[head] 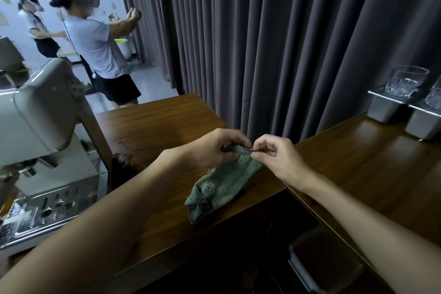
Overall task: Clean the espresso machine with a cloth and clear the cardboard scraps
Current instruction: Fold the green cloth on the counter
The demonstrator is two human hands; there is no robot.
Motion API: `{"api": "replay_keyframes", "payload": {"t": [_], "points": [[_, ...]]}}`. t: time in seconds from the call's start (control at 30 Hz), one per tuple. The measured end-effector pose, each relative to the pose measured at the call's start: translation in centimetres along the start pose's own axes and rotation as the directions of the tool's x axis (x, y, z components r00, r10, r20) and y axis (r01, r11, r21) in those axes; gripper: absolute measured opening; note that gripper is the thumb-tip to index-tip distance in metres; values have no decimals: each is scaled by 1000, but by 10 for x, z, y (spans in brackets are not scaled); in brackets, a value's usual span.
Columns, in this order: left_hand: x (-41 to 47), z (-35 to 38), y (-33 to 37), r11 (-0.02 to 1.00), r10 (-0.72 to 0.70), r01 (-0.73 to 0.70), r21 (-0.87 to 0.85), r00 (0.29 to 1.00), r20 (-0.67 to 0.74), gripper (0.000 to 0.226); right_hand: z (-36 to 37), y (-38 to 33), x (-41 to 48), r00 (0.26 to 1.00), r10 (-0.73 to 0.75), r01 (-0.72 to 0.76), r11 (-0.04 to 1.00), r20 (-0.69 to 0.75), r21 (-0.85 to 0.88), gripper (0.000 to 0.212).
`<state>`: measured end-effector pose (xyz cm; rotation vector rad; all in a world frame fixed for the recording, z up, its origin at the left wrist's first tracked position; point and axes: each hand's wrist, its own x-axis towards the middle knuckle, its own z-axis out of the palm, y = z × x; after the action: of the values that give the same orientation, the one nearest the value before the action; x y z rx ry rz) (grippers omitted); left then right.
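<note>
Two bare forearms reach in from the bottom edge over a dark wooden table, the hands meeting at the upper end of a green cloth. The left hand grips the cloth's top edge with curled fingers. The right hand, just beside it, pinches the same edge between thumb and forefinger. The cloth trails slack from the two grips, its crumpled lower end lying on the table near the front edge. Below that edge, in shadow, stands a dark container. At far left on the table sits the pale espresso machine, with a shiny slotted drip tray at its base. It is well apart from the cloth, and neither hand touches it. To the right, a second wooden counter carries two grey stands, the left one holding a cut glass. A grey pleated curtain closes off the back. At upper left, two people in headsets stand in a lit room: one in a white T-shirt with arms raised, another behind.
</note>
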<state>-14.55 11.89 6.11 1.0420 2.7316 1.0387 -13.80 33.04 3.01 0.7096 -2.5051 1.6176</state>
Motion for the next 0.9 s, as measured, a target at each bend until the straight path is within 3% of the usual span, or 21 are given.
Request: {"api": "replay_keyframes", "payload": {"t": [0.17,0.33,0.5,0.73,0.9], "points": [[-12,-17,7,995,-98,99,0,991,-94,21,-7,-20,5,998,-50,51,998,36,-28,21],[-29,-23,8,989,-145,143,-26,954,-264,13,-16,-34,3,999,6,-6,1000,52,0,14],[-42,-27,15,991,-127,94,-96,885,-448,12,-21,-46,0,999,4,-3,1000,49,-16,11],[-55,-34,36,991,-135,113,-75,842,-521,15,-27,-66,-2,996,-72,71,997,-53,-17,9],[-63,-37,47,992,-123,94,-81,835,-536,12,-30,-79,-4,985,-91,104,991,-146,81,17]]}}
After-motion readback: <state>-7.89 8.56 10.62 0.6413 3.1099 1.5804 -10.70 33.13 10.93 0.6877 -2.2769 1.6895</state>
